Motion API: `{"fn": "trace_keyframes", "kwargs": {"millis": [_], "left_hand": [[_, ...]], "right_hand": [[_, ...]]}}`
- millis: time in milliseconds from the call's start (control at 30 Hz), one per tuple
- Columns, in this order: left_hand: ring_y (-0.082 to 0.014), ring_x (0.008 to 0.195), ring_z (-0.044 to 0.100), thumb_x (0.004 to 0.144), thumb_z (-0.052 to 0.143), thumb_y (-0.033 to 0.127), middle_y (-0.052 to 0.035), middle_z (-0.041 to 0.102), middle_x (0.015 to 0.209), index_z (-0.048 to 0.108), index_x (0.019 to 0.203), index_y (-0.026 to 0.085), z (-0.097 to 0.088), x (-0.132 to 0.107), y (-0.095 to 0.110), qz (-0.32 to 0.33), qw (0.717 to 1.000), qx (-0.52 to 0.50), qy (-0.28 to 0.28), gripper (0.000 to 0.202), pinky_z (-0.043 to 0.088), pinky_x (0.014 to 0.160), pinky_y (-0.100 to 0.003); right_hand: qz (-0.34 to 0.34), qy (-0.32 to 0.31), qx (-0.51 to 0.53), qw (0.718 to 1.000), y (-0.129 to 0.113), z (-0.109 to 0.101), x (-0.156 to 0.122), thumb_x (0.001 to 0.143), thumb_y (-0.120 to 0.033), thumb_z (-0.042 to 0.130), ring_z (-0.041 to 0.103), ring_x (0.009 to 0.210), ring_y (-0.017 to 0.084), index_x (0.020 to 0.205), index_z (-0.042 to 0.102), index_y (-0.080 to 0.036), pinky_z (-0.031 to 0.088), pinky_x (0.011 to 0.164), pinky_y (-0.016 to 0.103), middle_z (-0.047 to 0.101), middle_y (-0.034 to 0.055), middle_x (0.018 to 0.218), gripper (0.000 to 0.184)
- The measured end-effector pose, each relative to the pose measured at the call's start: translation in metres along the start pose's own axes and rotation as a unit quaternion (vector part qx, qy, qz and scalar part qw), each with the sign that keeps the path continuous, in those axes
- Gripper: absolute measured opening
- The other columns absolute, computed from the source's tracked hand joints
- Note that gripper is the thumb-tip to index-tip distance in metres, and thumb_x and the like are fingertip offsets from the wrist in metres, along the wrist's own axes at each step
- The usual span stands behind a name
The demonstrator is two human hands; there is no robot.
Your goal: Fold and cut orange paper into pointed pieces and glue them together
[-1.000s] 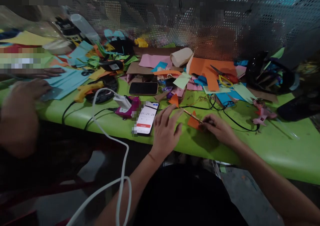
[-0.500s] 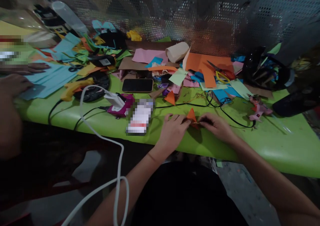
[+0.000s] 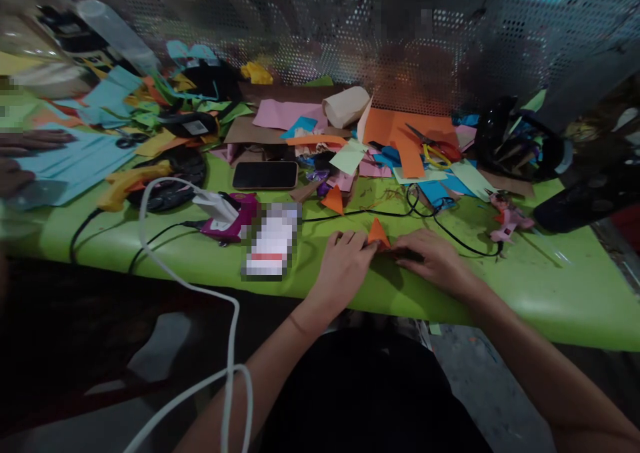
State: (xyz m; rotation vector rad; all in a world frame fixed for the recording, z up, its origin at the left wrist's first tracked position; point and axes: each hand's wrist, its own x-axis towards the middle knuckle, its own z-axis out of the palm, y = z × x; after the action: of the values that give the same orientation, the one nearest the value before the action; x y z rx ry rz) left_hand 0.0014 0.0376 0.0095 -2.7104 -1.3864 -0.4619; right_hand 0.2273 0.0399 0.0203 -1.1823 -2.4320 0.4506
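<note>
Between my two hands, near the table's front edge, is a small folded piece of orange paper point(image 3: 379, 232) with its point facing away from me. My left hand point(image 3: 347, 259) is closed, its fingertips pinching the paper's left side. From the other side, my right hand point(image 3: 429, 256) grips the paper's lower right edge with thumb and fingers together. The fingers hide the paper's lower part. A second orange paper triangle point(image 3: 333, 200) lies just beyond my left hand. To the left of that hand rests a phone with a lit, blurred-out screen point(image 3: 273, 239).
A magenta power strip point(image 3: 233, 218) with a white plug and cable is left of the phone. Two glue guns, yellow point(image 3: 130, 185) and pink point(image 3: 509, 218), lie at either side. Scissors point(image 3: 435, 151) rest among paper scraps. Another person's hand point(image 3: 35, 141) is far left.
The view has shifted slightly, so most things sit further left. My right fingers have moved in closer over the orange paper, which both hands still hold.
</note>
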Motion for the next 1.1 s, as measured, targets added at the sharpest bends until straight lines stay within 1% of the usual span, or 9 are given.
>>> {"fn": "trace_keyframes", "kwargs": {"millis": [100, 200, 367, 467, 567, 700, 833, 933, 1100], "left_hand": [[-0.0249, 0.094, 0.057, 0.096, 0.049, 0.017, -0.0071, 0.063, 0.098, 0.062, 0.123, 0.025, -0.001, 0.001, 0.001, 0.001, 1.0, -0.005, -0.001, 0.032, 0.041, 0.087, -0.043], [-0.0257, 0.096, 0.057, 0.094, 0.051, 0.015, -0.0063, 0.063, 0.098, 0.064, 0.118, 0.027, -0.003, 0.002, 0.001, 0.004, 1.0, -0.013, -0.006, 0.03, 0.041, 0.087, -0.044], [-0.0251, 0.1, 0.057, 0.094, 0.05, 0.015, -0.0069, 0.064, 0.102, 0.066, 0.11, 0.023, -0.002, 0.005, 0.0, 0.014, 0.999, -0.037, -0.011, 0.024, 0.043, 0.086, -0.04], [-0.0244, 0.1, 0.057, 0.095, 0.049, 0.014, -0.0056, 0.065, 0.102, 0.065, 0.111, 0.022, -0.003, 0.009, 0.0, 0.02, 0.998, -0.059, -0.023, 0.025, 0.044, 0.085, -0.039], [-0.0242, 0.098, 0.058, 0.095, 0.048, 0.013, -0.005, 0.064, 0.1, 0.065, 0.114, 0.024, -0.003, 0.014, -0.001, 0.017, 0.997, -0.061, -0.032, 0.028, 0.045, 0.083, -0.039], [-0.0245, 0.095, 0.059, 0.094, 0.048, 0.013, -0.006, 0.063, 0.097, 0.066, 0.112, 0.024, -0.003, 0.017, -0.001, 0.014, 0.998, -0.053, -0.032, 0.028, 0.045, 0.082, -0.039], [-0.0243, 0.094, 0.059, 0.094, 0.049, 0.014, -0.0062, 0.063, 0.098, 0.066, 0.114, 0.024, -0.002, 0.016, -0.001, 0.011, 0.998, -0.054, -0.028, 0.028, 0.046, 0.081, -0.039], [-0.0248, 0.095, 0.059, 0.095, 0.049, 0.014, -0.007, 0.063, 0.098, 0.067, 0.115, 0.023, -0.002, 0.015, 0.0, 0.011, 0.998, -0.053, -0.025, 0.028, 0.046, 0.079, -0.039], [-0.0252, 0.095, 0.059, 0.094, 0.05, 0.015, -0.0077, 0.062, 0.096, 0.066, 0.116, 0.023, -0.001, 0.013, 0.001, 0.015, 0.999, -0.041, -0.02, 0.028, 0.046, 0.078, -0.039]], "right_hand": [[-0.02, 0.015, -0.029, 0.999, 0.002, 0.005, 0.001, 0.095, -0.027, 0.058, 0.067, 0.092, 0.024, 0.109, 0.069, -0.022, 0.046, 0.082, 0.038, 0.076, 0.0063, 0.099, 0.018], [-0.027, 0.033, -0.06, 0.997, 0.003, 0.007, 0.0, 0.097, -0.028, 0.055, 0.067, 0.088, 0.023, 0.105, 0.069, -0.022, 0.046, 0.08, 0.037, 0.076, 0.0062, 0.095, 0.017], [-0.048, 0.034, -0.086, 0.995, 0.0, 0.005, -0.003, 0.095, -0.028, 0.056, 0.067, 0.09, 0.024, 0.111, 0.067, -0.023, 0.048, 0.08, 0.037, 0.075, 0.0076, 0.099, 0.02], [-0.055, 0.048, -0.11, 0.991, 0.001, 0.005, -0.004, 0.095, -0.024, 0.054, 0.067, 0.087, 0.024, 0.109, 0.067, -0.022, 0.049, 0.078, 0.038, 0.075, 0.0083, 0.095, 0.019], [-0.059, 0.05, -0.138, 0.987, 0.0, 0.006, -0.004, 0.096, -0.021, 0.05, 0.067, 0.085, 0.024, 0.105, 0.069, -0.021, 0.05, 0.078, 0.039, 0.075, 0.009, 0.091, 0.021], [-0.064, 0.052, -0.15, 0.985, -0.002, 0.005, -0.002, 0.096, -0.017, 0.047, 0.068, 0.085, 0.023, 0.101, 0.071, -0.021, 0.051, 0.08, 0.039, 0.076, 0.0098, 0.094, 0.025], [-0.071, 0.056, -0.159, 0.983, -0.005, 0.004, -0.002, 0.096, -0.017, 0.048, 0.069, 0.085, 0.024, 0.103, 0.07, -0.02, 0.051, 0.078, 0.039, 0.076, 0.0097, 0.098, 0.023], [-0.075, 0.051, -0.167, 0.982, -0.005, 0.005, -0.002, 0.095, -0.013, 0.05, 0.069, 0.088, 0.024, 0.105, 0.07, -0.021, 0.051, 0.08, 0.039, 0.076, 0.0091, 0.103, 0.024], [-0.079, 0.043, -0.194, 0.977, -0.006, 0.007, -0.002, 0.094, -0.007, 0.048, 0.068, 0.088, 0.024, 0.104, 0.069, -0.019, 0.049, 0.08, 0.038, 0.074, 0.0107, 0.103, 0.026]]}}
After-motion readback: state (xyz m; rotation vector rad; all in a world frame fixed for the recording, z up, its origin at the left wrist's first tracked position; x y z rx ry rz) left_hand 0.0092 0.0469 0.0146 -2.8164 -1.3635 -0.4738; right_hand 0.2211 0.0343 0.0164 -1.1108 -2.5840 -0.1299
